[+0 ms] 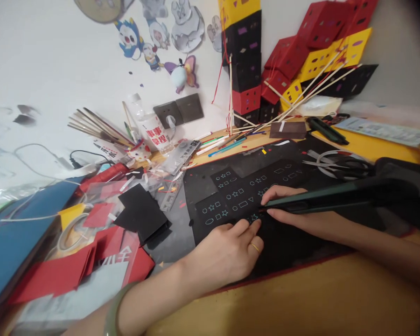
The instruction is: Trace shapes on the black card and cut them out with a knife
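My right hand grips a long dark knife-like cutting tool, its tip resting near a small star outline on a black paper sheet. The sheet is marked with light outlines of stars, circles and rectangles and lies on a black cutting mat. My left hand lies flat on the sheet just left of the tool tip, fingers stretched out and pressing the paper down. A ring sits on one finger and a pale green bangle circles that wrist.
Red and black paper pieces litter the left side beside a tape roll. Scissors lie at the mat's far right. Red, yellow and black paper boxes with thin sticks stand against the wall. Pens and a bottle are behind.
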`<state>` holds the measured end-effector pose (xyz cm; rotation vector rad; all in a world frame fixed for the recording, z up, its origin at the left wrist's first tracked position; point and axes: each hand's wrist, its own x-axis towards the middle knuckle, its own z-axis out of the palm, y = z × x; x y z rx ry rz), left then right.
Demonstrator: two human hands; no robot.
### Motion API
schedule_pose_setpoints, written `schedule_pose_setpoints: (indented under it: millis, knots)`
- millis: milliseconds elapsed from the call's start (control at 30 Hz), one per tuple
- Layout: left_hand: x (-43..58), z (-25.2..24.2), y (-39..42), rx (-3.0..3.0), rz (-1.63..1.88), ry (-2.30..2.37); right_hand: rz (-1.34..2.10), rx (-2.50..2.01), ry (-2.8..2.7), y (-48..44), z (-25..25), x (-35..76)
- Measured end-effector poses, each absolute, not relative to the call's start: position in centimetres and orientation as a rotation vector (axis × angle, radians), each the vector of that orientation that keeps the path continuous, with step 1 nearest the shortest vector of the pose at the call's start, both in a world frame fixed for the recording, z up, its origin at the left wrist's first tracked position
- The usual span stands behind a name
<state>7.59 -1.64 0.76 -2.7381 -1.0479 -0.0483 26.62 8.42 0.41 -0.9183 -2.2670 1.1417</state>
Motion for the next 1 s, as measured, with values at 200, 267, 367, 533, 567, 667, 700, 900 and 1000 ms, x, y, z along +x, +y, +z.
schedule_pose_setpoints:
  millis: [200, 267, 367, 533, 567, 667, 700, 900, 1000]
  knots:
    - [7.71, 0.84, -1.73, -2.734, -0.029, -1.058, 1.101, -0.904, -2.312, 8.36, 0.20, 26.90]
    - [7.71, 0.78, -1.77, -2.730, -0.029, -1.055, 1.104, -0.885, -2.326, 8.37, 0.14, 26.99]
    - [7.69, 0.67, -1.77, -2.724, -0.044, -1.059, 1.116, -0.877, -2.328, 8.38, 0.16, 26.94]
    - [7.69, 0.71, -1.75, -2.731, -0.052, -1.055, 1.096, -0.902, -2.332, 8.51, 0.03, 26.64]
    - [7.69, 0.74, -1.76, -2.732, -0.049, -1.054, 1.089, -0.901, -2.336, 8.55, -0.07, 26.65]
    - [7.67, 0.79, -1.79, -2.730, -0.052, -1.054, 1.075, -0.881, -2.349, 8.61, -0.38, 26.78]
    - [7.66, 0.79, -1.81, -2.727, -0.057, -1.055, 1.074, -0.877, -2.352, 8.60, -0.44, 26.83]
    - [7.58, 0.81, -1.80, -2.728, -0.063, -1.057, 1.036, -0.894, -2.349, 8.38, -0.36, 26.65]
    - [7.60, 0.86, -1.78, -2.730, -0.053, -1.058, 1.001, -0.938, -2.340, 8.14, -0.31, 26.47]
